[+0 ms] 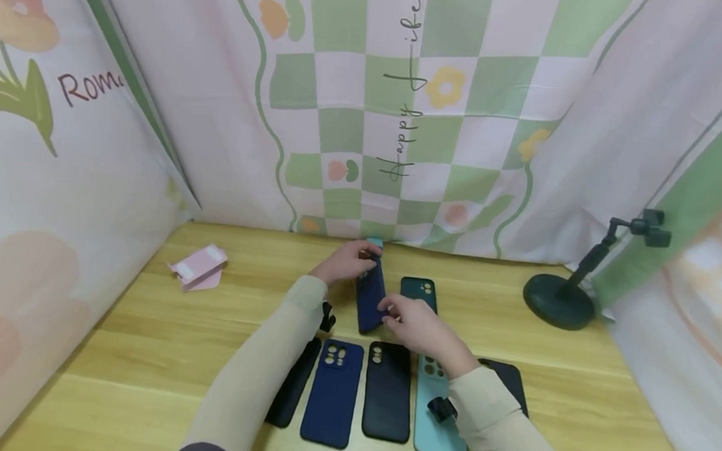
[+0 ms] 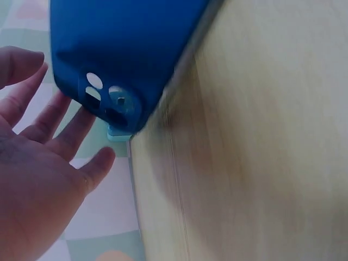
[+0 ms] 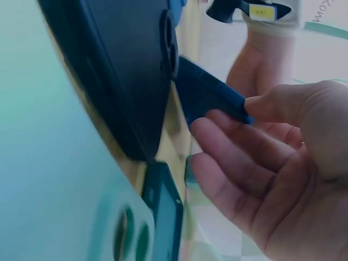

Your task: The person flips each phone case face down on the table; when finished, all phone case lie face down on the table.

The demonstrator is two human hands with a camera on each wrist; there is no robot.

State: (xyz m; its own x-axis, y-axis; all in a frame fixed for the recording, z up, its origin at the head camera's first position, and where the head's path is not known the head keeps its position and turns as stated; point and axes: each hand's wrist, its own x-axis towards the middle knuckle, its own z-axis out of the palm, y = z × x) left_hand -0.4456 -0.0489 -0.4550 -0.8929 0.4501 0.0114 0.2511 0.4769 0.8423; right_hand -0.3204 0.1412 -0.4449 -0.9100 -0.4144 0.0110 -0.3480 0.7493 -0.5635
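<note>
A dark blue phone case stands tilted between my two hands. My right hand pinches its near side edge between thumb and fingers; in the right wrist view the thumb lies on the edge of the blue case. Up at the camera-hole end, my left hand touches the case with fairly straight fingers. The left wrist view has those fingertips at the rim of the blue case, with the thumb apart from it. A light blue piece peeks out behind, mostly hidden.
Phone cases lie in a front row: black, blue, black, turquoise and dark, partly covered by my arms. A dark green case lies behind my right hand. Pink folded card sits left, a black stand right.
</note>
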